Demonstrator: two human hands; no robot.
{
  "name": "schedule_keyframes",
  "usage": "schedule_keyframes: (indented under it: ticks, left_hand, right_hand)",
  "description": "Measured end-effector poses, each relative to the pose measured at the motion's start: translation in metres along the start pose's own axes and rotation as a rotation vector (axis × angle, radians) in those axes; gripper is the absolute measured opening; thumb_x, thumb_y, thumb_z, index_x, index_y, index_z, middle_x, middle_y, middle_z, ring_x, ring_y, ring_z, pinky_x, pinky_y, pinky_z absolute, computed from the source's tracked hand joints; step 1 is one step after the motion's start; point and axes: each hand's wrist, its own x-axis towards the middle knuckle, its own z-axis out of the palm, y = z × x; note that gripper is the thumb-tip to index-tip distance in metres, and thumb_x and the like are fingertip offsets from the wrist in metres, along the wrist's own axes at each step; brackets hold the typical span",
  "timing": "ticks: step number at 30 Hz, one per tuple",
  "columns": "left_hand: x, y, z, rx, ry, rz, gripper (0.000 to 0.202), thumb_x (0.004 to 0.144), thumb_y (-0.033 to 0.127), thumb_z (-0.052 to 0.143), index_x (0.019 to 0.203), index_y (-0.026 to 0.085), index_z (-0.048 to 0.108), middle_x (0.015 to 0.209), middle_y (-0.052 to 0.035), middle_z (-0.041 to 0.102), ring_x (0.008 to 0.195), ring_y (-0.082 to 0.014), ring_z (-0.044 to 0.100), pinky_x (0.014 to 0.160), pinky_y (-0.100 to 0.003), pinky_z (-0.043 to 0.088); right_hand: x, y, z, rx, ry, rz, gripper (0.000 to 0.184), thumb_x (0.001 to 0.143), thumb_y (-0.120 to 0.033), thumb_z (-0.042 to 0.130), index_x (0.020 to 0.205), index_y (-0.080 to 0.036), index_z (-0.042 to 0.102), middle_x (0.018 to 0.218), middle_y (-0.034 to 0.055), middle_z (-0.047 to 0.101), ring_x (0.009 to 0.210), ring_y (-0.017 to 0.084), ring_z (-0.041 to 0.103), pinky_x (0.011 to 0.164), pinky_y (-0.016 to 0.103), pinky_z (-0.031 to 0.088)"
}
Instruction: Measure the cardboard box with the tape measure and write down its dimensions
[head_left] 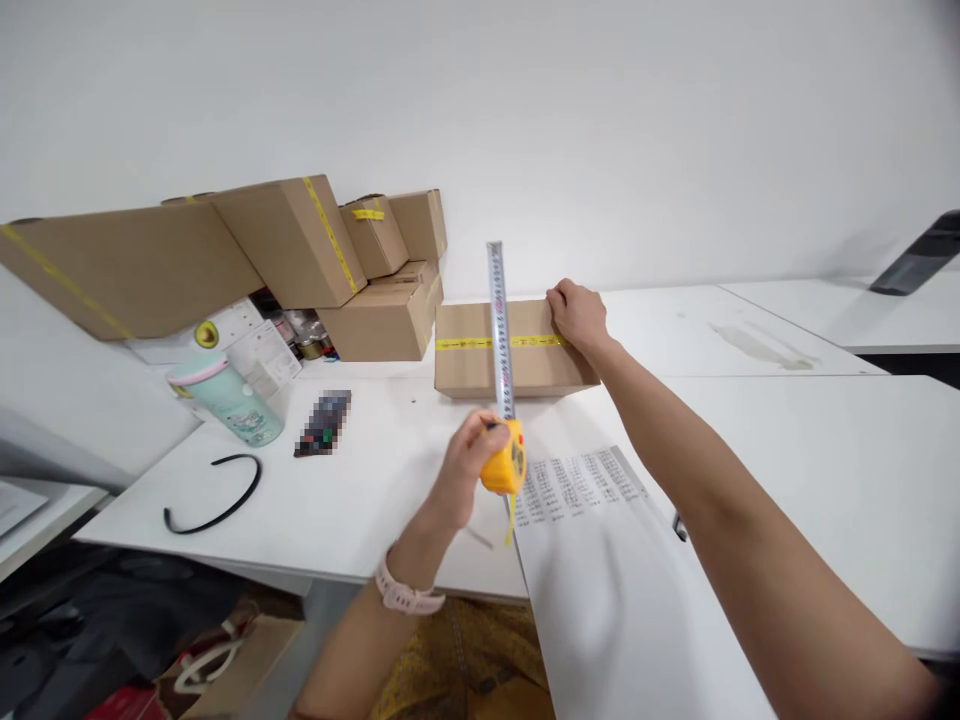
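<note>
My left hand is wrapped round a yellow tape measure, with a pale pink watch on that wrist. Its silver blade is pulled out and runs away from me across a cardboard box, past the far edge. Whether the blade touches the box I cannot tell. Yellow tape crosses the top of the box, which lies flat on the white table. At the far right corner of this box rests my right hand, its fingers curled over the edge.
Several cardboard boxes are stacked at the back left. Before them stand a mint tumbler, a blurred-out phone-like object and a black headband. A printed sheet hangs over the front edge. A dark device leans far right.
</note>
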Motion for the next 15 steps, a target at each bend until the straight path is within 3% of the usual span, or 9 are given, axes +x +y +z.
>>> schedule_keyframes:
  ticks: [3,6,10,15]
  left_hand:
    - [-0.005,-0.027,0.012,-0.047,-0.048,-0.090,0.040,0.072,0.049,0.077,0.090,0.020,0.057,0.080,0.0016,0.063,0.064,-0.0139,0.065,0.058,-0.028,0.057]
    - [-0.004,-0.041,0.016,-0.062,-0.052,-0.154,0.039,0.074,0.051,0.075,0.089,0.022,0.055,0.078,0.0023,0.062,0.061,-0.0141,0.065,0.052,-0.026,0.054]
    - [-0.001,-0.048,0.017,-0.060,-0.053,-0.185,0.038,0.075,0.051,0.073,0.089,0.022,0.053,0.077,0.0016,0.063,0.060,-0.0152,0.066,0.049,-0.024,0.050]
    - [0.002,-0.055,0.016,-0.069,-0.047,-0.186,0.038,0.076,0.050,0.074,0.090,0.023,0.053,0.079,0.0020,0.062,0.061,-0.0144,0.065,0.054,-0.026,0.053]
  right_hand:
    - [-0.001,0.002,0.003,0.062,0.039,-0.043,0.022,0.096,-0.027,0.036,0.095,-0.025,0.058,0.100,0.0129,0.073,0.096,0.032,0.061,0.087,0.045,0.042]
    - [-0.001,0.004,0.005,0.145,0.062,-0.093,0.026,0.093,-0.021,0.037,0.104,-0.027,0.060,0.096,0.0080,0.073,0.096,0.030,0.061,0.087,0.045,0.041]
    - [-0.002,0.005,0.006,0.172,0.048,-0.159,0.037,0.092,-0.016,0.035,0.112,-0.030,0.063,0.098,0.0046,0.073,0.100,0.028,0.060,0.092,0.047,0.038]
    - [-0.001,0.005,0.006,0.117,0.009,-0.234,0.048,0.094,-0.014,0.036,0.122,-0.032,0.070,0.110,0.0068,0.070,0.105,0.030,0.057,0.094,0.049,0.036]
